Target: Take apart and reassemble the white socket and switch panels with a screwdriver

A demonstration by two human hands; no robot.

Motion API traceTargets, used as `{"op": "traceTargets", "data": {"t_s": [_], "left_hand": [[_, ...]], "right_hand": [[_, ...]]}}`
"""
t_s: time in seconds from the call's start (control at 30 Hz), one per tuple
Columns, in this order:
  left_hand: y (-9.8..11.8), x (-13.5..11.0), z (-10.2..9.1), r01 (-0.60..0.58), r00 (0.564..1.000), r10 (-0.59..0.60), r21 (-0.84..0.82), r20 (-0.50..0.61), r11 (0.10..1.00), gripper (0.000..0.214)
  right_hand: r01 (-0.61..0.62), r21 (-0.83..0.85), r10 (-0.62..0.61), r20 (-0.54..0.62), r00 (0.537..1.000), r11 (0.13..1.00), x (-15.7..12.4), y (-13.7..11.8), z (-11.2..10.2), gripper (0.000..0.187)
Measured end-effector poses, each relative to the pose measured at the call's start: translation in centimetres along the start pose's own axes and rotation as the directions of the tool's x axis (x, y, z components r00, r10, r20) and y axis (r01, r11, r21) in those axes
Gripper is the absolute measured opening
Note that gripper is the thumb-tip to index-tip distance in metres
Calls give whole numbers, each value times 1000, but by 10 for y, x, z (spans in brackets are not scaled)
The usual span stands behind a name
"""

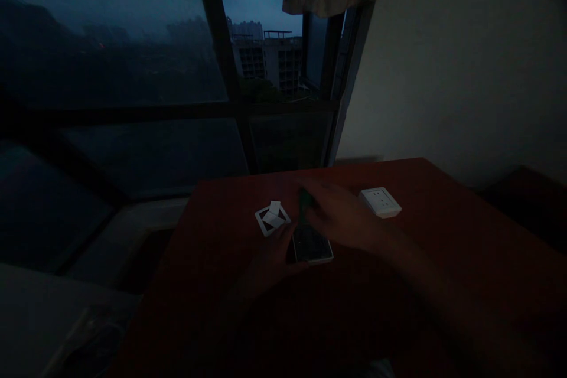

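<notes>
A dark-topped wall switch or socket body [312, 244] with a pale rim lies on the red-brown table. My left hand [277, 260] grips it at the left, fingers at its far-left corner and thumb along its near edge. My right hand [339, 212], slightly blurred, is closed round a green-handled screwdriver [304, 199] held upright above the far part of the body. The screwdriver's tip is too dark to make out. Just left of the body lies a white square frame [261, 222] with white cover pieces [273, 215] resting across it.
A white wall socket [381, 202] sits on the table [221, 207] to the right of my right hand. Dark windows [155, 147] stand beyond the table's far edge, with a pale wall [443, 71] at the right. The room is very dim.
</notes>
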State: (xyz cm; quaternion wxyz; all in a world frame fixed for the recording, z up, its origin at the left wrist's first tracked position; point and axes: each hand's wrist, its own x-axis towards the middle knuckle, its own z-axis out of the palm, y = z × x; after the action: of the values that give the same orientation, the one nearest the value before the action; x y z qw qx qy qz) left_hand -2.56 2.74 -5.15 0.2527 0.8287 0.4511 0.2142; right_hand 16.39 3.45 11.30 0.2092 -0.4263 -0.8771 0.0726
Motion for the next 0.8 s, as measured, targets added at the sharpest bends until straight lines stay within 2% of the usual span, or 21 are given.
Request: {"op": "traceTargets", "data": {"t_s": [0.13,0.2,0.27,0.33,0.4,0.5,0.57,0.63,0.73,0.8], "left_hand": [[1,1,0,7,1000,-7,-3,9,1000,88],[2,1,-1,-2,1000,2,-3,1,1000,88],[3,1,-2,-10,1000,10,0,-8,1000,86],[4,1,-2,-14,1000,14,-5,4,1000,84],[5,0,-3,1,1000,-1,-8,7,1000,83],[6,0,-3,10,1000,-10,-11,-15,1000,86],[6,-1,-2,-2,1000,2,-21,-22,1000,87],[5,-1,-2,-5,1000,5,-27,-10,1000,86],[4,0,-2,5,1000,-4,-17,7,1000,84],[4,0,-2,6,1000,-6,-15,0,1000,84]], "right_hand": [[-142,-209,143,-10,990,967,2,-5,-1,38],[-162,-239,165,-5,986,958,2,-7,-2,37],[-87,-147,91,20,996,985,3,-8,-2,39],[12,-10,-11,40,999,1000,3,-8,-2,50],[46,40,-48,45,998,998,4,-7,-1,54],[-84,-128,88,29,996,988,7,-8,0,39],[-158,-227,164,10,986,961,7,-9,1,37],[-125,-196,129,6,992,973,6,-9,0,38],[7,-68,-6,6,1000,998,4,-8,2,45],[12,-99,-12,5,1000,995,4,-8,3,37]]}}
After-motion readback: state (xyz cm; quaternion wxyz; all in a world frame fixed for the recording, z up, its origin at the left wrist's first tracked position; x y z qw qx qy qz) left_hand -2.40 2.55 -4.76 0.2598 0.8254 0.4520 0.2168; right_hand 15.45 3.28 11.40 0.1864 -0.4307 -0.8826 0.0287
